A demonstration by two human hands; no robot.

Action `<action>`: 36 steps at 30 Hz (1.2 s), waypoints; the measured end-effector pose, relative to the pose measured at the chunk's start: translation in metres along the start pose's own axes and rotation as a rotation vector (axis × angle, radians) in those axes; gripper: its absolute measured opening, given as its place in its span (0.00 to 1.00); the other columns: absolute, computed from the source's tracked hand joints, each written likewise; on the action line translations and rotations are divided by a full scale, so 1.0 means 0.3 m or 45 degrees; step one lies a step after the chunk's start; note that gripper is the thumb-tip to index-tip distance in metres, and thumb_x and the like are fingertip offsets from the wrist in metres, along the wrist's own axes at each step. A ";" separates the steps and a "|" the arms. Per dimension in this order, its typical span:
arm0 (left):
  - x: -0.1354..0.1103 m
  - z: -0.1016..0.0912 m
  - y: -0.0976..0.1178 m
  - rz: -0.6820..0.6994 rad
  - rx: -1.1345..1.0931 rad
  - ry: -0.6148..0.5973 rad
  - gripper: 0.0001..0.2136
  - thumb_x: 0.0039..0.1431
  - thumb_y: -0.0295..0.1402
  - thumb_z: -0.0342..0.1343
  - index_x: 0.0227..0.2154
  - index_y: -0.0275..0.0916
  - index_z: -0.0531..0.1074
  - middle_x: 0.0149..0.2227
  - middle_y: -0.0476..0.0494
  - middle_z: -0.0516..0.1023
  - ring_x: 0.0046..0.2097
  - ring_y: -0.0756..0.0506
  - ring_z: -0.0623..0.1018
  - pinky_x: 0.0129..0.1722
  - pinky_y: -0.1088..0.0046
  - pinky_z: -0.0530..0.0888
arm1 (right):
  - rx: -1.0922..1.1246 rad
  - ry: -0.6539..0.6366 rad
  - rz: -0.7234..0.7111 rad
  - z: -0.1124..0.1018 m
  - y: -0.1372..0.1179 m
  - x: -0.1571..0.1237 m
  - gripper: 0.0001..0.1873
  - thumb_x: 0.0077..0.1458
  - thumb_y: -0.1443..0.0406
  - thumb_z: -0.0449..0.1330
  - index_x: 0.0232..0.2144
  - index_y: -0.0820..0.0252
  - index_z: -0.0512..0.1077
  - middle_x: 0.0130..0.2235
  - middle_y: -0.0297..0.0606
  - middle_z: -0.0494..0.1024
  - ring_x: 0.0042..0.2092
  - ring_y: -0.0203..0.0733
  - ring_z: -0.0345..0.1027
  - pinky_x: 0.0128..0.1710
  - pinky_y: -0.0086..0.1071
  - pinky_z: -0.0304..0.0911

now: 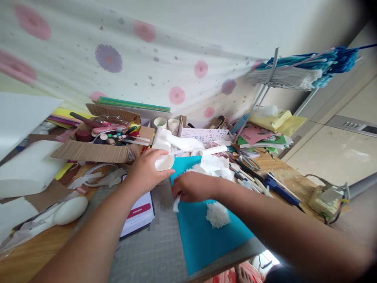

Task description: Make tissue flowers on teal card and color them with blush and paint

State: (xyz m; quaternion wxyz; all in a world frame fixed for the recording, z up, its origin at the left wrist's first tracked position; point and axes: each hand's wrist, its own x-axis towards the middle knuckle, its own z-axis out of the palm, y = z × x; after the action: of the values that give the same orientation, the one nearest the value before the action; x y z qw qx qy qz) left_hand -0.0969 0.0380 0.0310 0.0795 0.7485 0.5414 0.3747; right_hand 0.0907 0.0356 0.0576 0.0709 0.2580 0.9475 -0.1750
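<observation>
My left hand (147, 167) is closed around a small white cup (165, 162), its opening tipped toward me. To its right, my right hand (193, 185) has its fingers pinched together on a small white strip (176, 204) that hangs below them. The right hand is over a blue sheet (203, 243) lying on a grey cutting mat (147, 255). A pile of white shreds (218, 215) rests on the sheet, just below my right wrist. More white paper pieces (216, 165) lie behind that hand, partly hidden by it.
At the left stand a cardboard box (94, 151) of pens and a phone or tablet (141, 212) under my left forearm. Scissors (249, 162), a blue glue gun (279, 188) and a power strip (322, 202) lie at the right. Paper cups (160, 123) stand at the back.
</observation>
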 end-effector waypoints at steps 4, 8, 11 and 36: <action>-0.008 0.005 0.029 0.050 -0.011 -0.080 0.21 0.52 0.45 0.59 0.47 0.40 0.72 0.52 0.38 0.75 0.54 0.34 0.74 0.54 0.59 0.69 | -0.028 0.246 0.192 -0.082 0.091 -0.219 0.07 0.54 0.73 0.61 0.36 0.66 0.77 0.42 0.44 0.77 0.43 0.41 0.70 0.43 0.32 0.64; -0.013 0.020 0.045 0.104 -0.018 -0.139 0.22 0.53 0.46 0.58 0.47 0.40 0.72 0.52 0.36 0.75 0.54 0.33 0.73 0.53 0.57 0.69 | -0.048 0.203 0.368 -0.041 0.183 -0.462 0.06 0.48 0.76 0.63 0.26 0.63 0.77 0.41 0.44 0.79 0.43 0.42 0.73 0.46 0.34 0.66; -0.019 0.037 0.041 0.139 0.003 -0.150 0.22 0.53 0.48 0.58 0.47 0.40 0.72 0.53 0.37 0.74 0.55 0.32 0.72 0.53 0.58 0.69 | -0.075 0.122 0.446 0.064 0.199 -0.532 0.08 0.45 0.77 0.63 0.24 0.62 0.77 0.47 0.44 0.78 0.47 0.45 0.73 0.46 0.34 0.65; -0.074 0.111 0.034 0.103 0.049 -0.242 0.25 0.50 0.51 0.59 0.52 0.53 0.68 0.56 0.46 0.74 0.58 0.33 0.73 0.52 0.57 0.72 | -0.174 0.201 0.867 0.101 0.416 -0.396 0.14 0.60 0.60 0.61 0.46 0.62 0.72 0.47 0.42 0.75 0.46 0.45 0.71 0.46 0.44 0.68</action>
State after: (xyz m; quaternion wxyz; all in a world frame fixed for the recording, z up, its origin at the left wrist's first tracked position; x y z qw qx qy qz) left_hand -0.0707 0.0240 0.0024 0.1009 0.8034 0.5077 0.2944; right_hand 0.2580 0.0698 0.0192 0.0687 0.5663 0.8193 -0.0572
